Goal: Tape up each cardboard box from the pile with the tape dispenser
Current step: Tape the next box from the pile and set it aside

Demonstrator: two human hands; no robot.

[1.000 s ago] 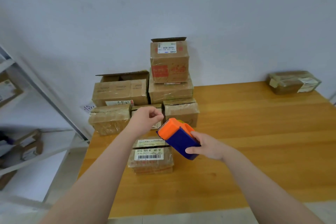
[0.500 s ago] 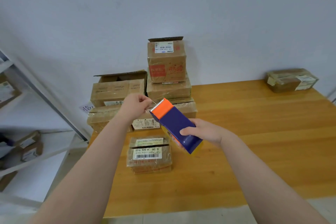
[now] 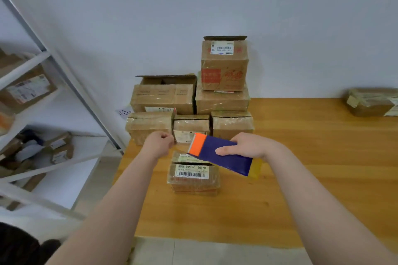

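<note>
Hands: right hand point(image 3: 247, 148) grips tape dispenser point(image 3: 224, 158); left hand point(image 3: 159, 146) curled, I can't tell around what.
Blocking: box pile point(image 3: 193, 101) just behind.
Room: desk point(image 3: 323, 168) stretches right.

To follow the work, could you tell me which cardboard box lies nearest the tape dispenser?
The small box with the barcode label, lying alone in front of the pile, directly beneath the tape dispenser; the rest sit back by the wall.

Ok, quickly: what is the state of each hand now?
Left hand: closed, apparently pinching the clear tape end.
Right hand: closed around the tape dispenser.
</note>
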